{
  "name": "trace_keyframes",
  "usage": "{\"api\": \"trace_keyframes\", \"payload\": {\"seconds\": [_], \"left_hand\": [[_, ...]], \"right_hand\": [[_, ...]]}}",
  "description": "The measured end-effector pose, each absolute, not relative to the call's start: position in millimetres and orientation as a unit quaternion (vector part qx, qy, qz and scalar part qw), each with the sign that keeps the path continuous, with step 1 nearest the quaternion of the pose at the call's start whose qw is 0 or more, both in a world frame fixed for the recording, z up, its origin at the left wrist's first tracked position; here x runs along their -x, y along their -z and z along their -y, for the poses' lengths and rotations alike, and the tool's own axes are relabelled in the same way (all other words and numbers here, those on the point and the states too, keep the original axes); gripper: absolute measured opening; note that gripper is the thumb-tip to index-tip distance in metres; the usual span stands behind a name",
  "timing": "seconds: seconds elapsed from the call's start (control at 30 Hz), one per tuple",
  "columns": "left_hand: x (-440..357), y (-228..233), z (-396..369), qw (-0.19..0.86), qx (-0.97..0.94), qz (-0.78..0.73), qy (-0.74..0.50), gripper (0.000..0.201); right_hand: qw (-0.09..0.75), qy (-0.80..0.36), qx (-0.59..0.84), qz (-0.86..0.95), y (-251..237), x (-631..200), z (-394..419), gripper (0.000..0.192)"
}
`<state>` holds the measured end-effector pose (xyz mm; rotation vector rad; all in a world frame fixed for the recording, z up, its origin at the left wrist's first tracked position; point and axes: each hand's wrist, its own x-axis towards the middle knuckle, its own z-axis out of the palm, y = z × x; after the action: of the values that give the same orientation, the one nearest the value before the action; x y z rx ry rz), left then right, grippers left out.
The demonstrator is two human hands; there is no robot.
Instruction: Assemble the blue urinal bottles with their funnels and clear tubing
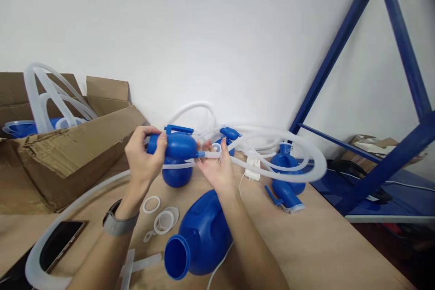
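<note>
There is a single view, from a camera worn on the person's head. It looks forward and slightly down across the bench toward a white wall at the far side. It sits close: the forearms enter from the near bottom edge and the left hand and right hand meet near the middle of the frame. A cardboard box fills the left, a blue shelf frame the right. Straight edges bow outward, as under a wide lens.
</note>
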<state>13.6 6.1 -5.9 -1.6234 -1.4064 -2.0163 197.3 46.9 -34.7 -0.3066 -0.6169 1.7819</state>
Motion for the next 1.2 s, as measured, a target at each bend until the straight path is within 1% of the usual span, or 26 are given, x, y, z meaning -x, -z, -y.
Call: {"api": "trace_keyframes", "payload": {"seconds": [0.07,0.13,0.27,0.33,0.4,0.5,0.57,0.63,0.7,0.73,0.77,0.87,0.93,1.0,1.03,1.1,1.2], "left_hand": [[-24,10,-7,0.087,0.588,0.452,0.665,0.013],[-30,13,-7,0.081,0.620,0.433,0.649,0.012],[-34,14,-5,0.136,0.658,0.438,0.597,0.013],[-34,11,-5,0.119,0.651,0.481,0.576,0.018],[-32,7,-8,0.046,0.630,0.551,0.545,0.025],[-26,3,-15,-0.132,0.600,0.638,0.463,0.030],[-21,2,-20,-0.228,0.590,0.659,0.406,0.033],[-17,4,-25,-0.271,0.590,0.664,0.371,0.036],[-17,6,-27,-0.274,0.598,0.661,0.360,0.037],[-19,8,-27,-0.252,0.608,0.658,0.366,0.038],[-21,10,-27,-0.208,0.622,0.653,0.380,0.038],[-28,20,-25,0.003,0.667,0.593,0.451,0.039],[-29,32,-26,0.140,0.695,0.501,0.496,0.030],[-24,48,-32,0.241,0.721,0.393,0.517,0.020],[-20,56,-36,0.280,0.729,0.349,0.519,0.020],[-12,71,-45,0.317,0.735,0.301,0.518,0.023],[-3,82,-56,0.319,0.745,0.285,0.512,0.029]], "right_hand": [[0.630,-0.735,0.110,0.226,35,-199,-45,0.031],[0.672,-0.698,0.106,0.221,37,-204,-43,0.035],[0.709,-0.657,0.156,0.205,38,-212,-44,0.044],[0.713,-0.642,0.184,0.213,37,-211,-44,0.044],[0.712,-0.635,0.192,0.230,36,-209,-44,0.043],[0.706,-0.643,0.181,0.235,36,-206,-44,0.040],[0.699,-0.651,0.175,0.240,36,-205,-44,0.039],[0.691,-0.657,0.170,0.248,36,-205,-45,0.037],[0.687,-0.664,0.168,0.241,36,-206,-46,0.036],[0.688,-0.668,0.170,0.226,35,-208,-47,0.036],[0.692,-0.670,0.175,0.204,35,-210,-49,0.035],[0.696,-0.676,0.197,0.140,37,-220,-56,0.036],[0.693,-0.680,0.205,0.125,39,-228,-60,0.037],[0.689,-0.684,0.206,0.122,41,-235,-64,0.037],[0.688,-0.685,0.206,0.122,42,-238,-66,0.037],[0.689,-0.685,0.203,0.123,44,-240,-68,0.038],[0.693,-0.681,0.194,0.133,48,-240,-72,0.038]]}}
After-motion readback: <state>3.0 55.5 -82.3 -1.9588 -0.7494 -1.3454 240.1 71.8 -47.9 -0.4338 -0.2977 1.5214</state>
